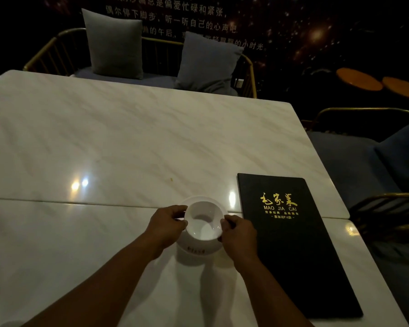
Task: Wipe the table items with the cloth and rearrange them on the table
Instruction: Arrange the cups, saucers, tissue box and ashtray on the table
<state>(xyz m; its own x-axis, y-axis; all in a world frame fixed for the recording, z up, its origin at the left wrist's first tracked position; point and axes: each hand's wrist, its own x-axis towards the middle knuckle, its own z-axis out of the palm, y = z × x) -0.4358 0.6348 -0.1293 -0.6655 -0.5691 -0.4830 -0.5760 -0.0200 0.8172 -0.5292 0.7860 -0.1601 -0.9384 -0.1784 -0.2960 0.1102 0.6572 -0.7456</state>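
Note:
A small white bowl (pixel 204 220) sits on a white plate (pixel 194 250) near the front middle of the white marble table (pixel 128 142). My left hand (pixel 167 226) grips the bowl's left rim with curled fingers. On the other side, my right hand (pixel 239 234) holds the bowl's right rim. A black menu folder (pixel 293 251) with gold lettering lies flat just right of my right hand. No cloth is in view.
A seam (pixel 57 201) crosses the tabletop just behind the plate. A gold-framed bench (pixel 57 50) with two grey cushions (pixel 115 43) stands behind the table. A blue-cushioned chair (pixel 376 166) is at the right edge.

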